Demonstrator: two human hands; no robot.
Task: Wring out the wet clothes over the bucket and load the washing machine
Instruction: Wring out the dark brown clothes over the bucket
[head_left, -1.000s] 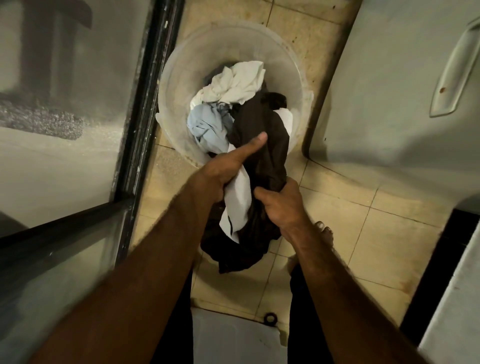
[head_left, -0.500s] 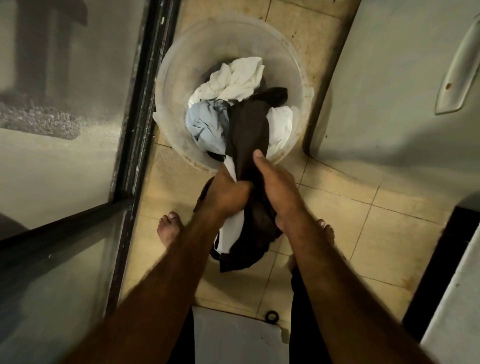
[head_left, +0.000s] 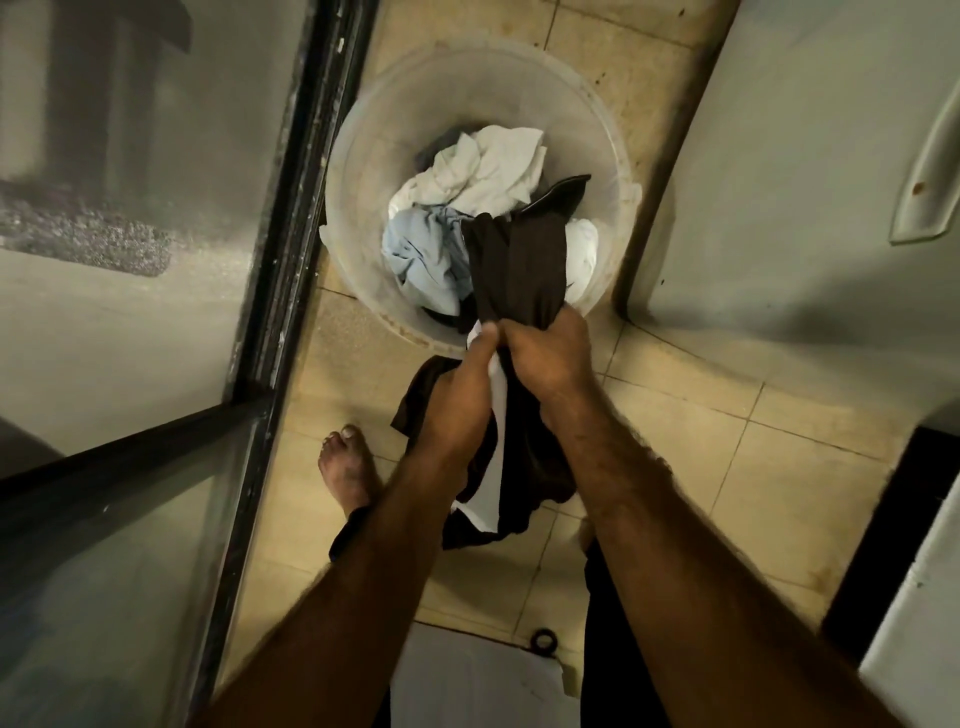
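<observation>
A clear plastic bucket (head_left: 358, 171) stands on the tiled floor and holds a white garment (head_left: 493, 166) and a pale blue one (head_left: 421, 249). A dark brown garment with a white part (head_left: 519, 260) stretches from inside the bucket down to my hands and hangs below them. My left hand (head_left: 462, 384) and my right hand (head_left: 545, 353) are clenched side by side on this garment just over the bucket's near rim.
A dark-framed glass door (head_left: 291, 208) runs along the left. A white appliance side (head_left: 805, 182) with a handle (head_left: 930, 171) fills the right. My bare left foot (head_left: 345, 473) stands on the beige tiles. A white surface with a black ring (head_left: 543, 638) lies at the bottom.
Both hands have slid up the dark garment toward the bucket rim and closed tight together. The cloth between hands and bucket looks more taut.
</observation>
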